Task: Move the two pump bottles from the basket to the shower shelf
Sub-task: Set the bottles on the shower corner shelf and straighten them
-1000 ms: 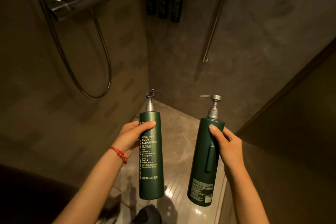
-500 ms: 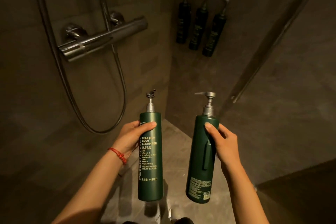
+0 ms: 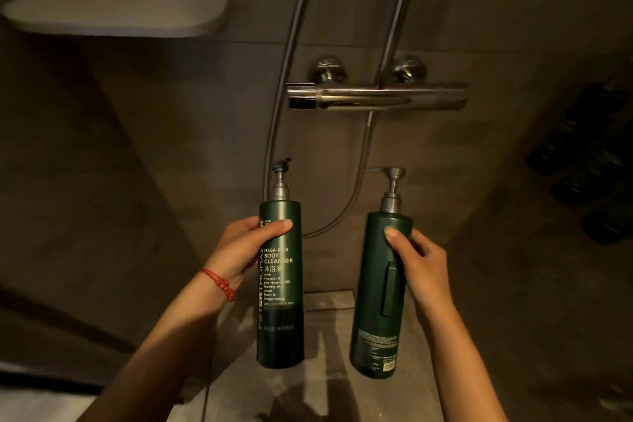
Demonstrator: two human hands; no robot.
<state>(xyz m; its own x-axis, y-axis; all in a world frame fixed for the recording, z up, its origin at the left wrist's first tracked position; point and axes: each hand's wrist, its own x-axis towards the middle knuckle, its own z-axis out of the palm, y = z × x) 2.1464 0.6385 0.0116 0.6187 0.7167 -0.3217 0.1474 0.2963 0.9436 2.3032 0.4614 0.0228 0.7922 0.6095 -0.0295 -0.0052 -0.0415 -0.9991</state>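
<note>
The tiled shower wall fills most of the view, dim and brownish. High on it at the left sits the pale shower shelf, a rounded slab that stands out from the wall, well apart from both bottles and above them. To the right of the shelf, a chrome mixer bar runs level across the wall, with two metal hoses rising past it and one looping down behind the bottles. At the far right edge, a row of dark wall-mounted bottles shows only as blurred shapes.

Both pump bottles are held upright in the air over the wet floor, below the mixer bar. The left bottle is dark green with pale print facing the camera. The left hand, with a red cord bracelet on its wrist, wraps around its upper body, thumb pressed across the front. The right bottle is dark green too, its back label toward the camera, tilted slightly. The right hand clasps it from the right side, thumb laid on the front near the shoulder.
</note>
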